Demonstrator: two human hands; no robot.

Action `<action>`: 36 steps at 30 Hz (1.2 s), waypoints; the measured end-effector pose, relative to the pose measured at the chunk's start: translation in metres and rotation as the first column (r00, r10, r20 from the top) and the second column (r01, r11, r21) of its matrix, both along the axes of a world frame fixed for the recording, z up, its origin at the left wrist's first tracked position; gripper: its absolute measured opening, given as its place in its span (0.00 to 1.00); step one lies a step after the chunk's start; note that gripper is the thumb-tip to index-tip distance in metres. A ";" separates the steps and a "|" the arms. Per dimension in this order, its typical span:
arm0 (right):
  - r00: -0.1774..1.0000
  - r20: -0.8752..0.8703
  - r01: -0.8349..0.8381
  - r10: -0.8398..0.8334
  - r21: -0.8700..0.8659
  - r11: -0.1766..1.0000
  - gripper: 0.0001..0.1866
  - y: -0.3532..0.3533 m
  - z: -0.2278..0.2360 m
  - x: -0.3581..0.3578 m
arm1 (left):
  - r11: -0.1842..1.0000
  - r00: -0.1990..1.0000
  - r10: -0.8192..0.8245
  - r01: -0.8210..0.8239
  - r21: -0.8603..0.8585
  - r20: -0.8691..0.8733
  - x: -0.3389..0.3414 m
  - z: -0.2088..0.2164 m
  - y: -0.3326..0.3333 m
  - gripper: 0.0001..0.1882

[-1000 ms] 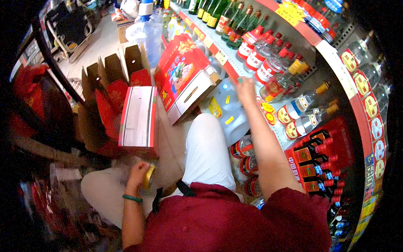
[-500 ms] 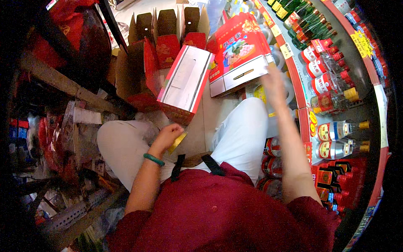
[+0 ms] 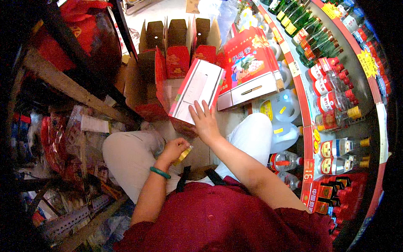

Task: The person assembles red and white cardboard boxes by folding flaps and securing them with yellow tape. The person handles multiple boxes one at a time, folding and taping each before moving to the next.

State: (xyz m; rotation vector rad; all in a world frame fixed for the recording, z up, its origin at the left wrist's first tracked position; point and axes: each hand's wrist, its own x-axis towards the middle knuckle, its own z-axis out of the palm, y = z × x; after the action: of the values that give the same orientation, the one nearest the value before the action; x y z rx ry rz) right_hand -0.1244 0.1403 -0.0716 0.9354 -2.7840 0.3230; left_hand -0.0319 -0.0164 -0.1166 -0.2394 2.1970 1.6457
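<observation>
A red and white carton [image 3: 195, 90] stands on the floor between my knees, its white face with a slot-shaped cut turned up. My right hand [image 3: 205, 124], fingers spread, rests at the near edge of that face. Close to my left knee, my left hand [image 3: 173, 150] is closed on a roll of yellow tape [image 3: 183, 155], partly hidden by the fingers. Around my left wrist is a green bangle [image 3: 160, 172]. A stack of flattened red cartons [image 3: 249, 63] with white handle panels lies right of the standing carton.
Several open-topped red cartons [image 3: 178, 56] stand beyond, and another open carton [image 3: 145, 86] is at the left. Shelves of bottles [image 3: 329, 103] line the right side, with clear plastic jugs [image 3: 283, 136] below them. A wooden rack [image 3: 69, 80] runs along the left.
My right hand has come from the flattened cartons leftward and down onto the white face of the standing carton. My left hand still holds the tape. The whole view has shifted slightly.
</observation>
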 end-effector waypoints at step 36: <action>0.990 -0.027 0.135 -0.138 -0.081 0.988 0.33 -0.001 0.002 -0.185 | 0.800 0.878 -0.061 -0.242 -0.550 -0.475 -0.083 0.112 -0.025 0.08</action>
State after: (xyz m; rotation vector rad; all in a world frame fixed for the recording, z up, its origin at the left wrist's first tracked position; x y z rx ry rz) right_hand -0.3098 0.1395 -0.0693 0.7216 -2.7653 0.3906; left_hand -0.1150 -0.0416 -0.0050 -0.1149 3.1008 1.0621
